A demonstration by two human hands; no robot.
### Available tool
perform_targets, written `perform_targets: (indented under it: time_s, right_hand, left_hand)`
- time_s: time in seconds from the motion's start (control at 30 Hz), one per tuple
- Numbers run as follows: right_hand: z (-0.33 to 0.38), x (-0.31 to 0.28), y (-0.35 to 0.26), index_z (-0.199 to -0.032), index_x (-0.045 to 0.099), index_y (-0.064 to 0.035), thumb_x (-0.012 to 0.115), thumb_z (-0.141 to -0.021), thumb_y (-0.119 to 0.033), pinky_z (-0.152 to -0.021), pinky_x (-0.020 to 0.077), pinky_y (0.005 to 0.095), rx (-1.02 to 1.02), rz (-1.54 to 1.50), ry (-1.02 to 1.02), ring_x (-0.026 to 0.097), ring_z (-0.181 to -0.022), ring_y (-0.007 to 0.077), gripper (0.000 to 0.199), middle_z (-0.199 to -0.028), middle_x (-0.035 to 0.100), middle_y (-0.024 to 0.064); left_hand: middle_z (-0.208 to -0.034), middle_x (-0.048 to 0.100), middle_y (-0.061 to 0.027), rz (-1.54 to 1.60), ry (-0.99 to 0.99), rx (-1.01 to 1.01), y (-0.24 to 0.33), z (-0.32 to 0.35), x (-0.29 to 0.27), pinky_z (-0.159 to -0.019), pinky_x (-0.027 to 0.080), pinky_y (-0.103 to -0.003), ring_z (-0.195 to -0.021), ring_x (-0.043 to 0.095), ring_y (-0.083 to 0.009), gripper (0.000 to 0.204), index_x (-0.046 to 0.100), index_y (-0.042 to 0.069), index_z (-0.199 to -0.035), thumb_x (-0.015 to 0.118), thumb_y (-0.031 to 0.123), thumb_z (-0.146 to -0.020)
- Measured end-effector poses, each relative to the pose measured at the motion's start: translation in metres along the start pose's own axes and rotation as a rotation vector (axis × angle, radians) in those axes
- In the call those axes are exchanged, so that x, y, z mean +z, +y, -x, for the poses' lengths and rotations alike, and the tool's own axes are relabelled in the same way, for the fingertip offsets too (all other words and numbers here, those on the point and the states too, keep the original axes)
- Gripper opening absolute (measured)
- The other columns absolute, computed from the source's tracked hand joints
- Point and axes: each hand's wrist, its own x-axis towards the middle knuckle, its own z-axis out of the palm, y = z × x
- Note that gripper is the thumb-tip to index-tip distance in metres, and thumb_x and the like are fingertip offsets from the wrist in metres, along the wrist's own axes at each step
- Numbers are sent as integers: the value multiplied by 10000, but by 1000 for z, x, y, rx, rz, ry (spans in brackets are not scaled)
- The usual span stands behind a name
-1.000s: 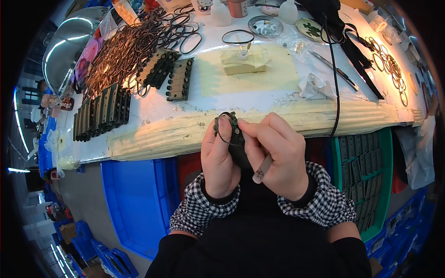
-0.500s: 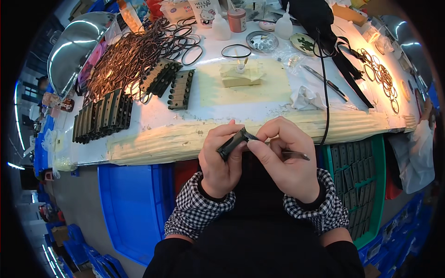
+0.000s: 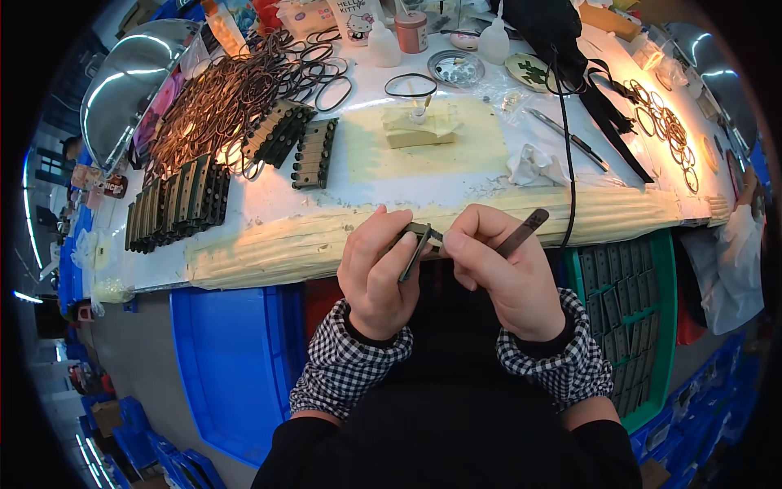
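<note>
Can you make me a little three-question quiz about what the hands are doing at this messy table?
1. True or false: both hands are empty.
2. Which hand holds the thin metal tool? A) left B) right C) neither
3. Fill in: the green crate sits below the table on the person's ____ side.

Key
1. False. The left hand grips a small dark flat part and the right hand holds a tool.
2. B. The thin metal tool sticks up out of the right hand, with its tip hidden by the fingers near the part.
3. Right. The green crate holds rows of dark flat parts, next to the right sleeve.
</note>
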Motion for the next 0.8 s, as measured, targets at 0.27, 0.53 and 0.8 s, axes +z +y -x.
perform_targets:
  time_s: [0.27,0.53,0.8]
  right_hand:
    - [-1,10,-2,-836,554,-37,578,-943,-139,-550,327,189,28,79,38,399,-615,8,150,-708,495,-54]
    - [-1,0,5,-823,549,-34,588,-922,-78,-527,283,172,-94,256,26,362,-598,-14,115,-677,468,-78]
    - [0,0,3,-791,526,-41,590,-915,-81,-518,296,179,-67,213,-10,372,-595,-8,145,-670,463,-73]
  left_hand:
    - [-1018,647,-195,-38,-17,68,-4,-3,-5,-844,562,-416,-892,655,-302,268,481,13,-1046,659,-14,-847]
    - [-994,661,-162,81,-44,-133,4,-2,-7,-812,583,-394,-870,665,-283,404,591,2,-1126,709,-79,-748]
    - [-1013,655,-153,32,-89,44,-2,-4,-11,-859,578,-438,-936,652,-300,373,657,-25,-1053,725,-102,-695]
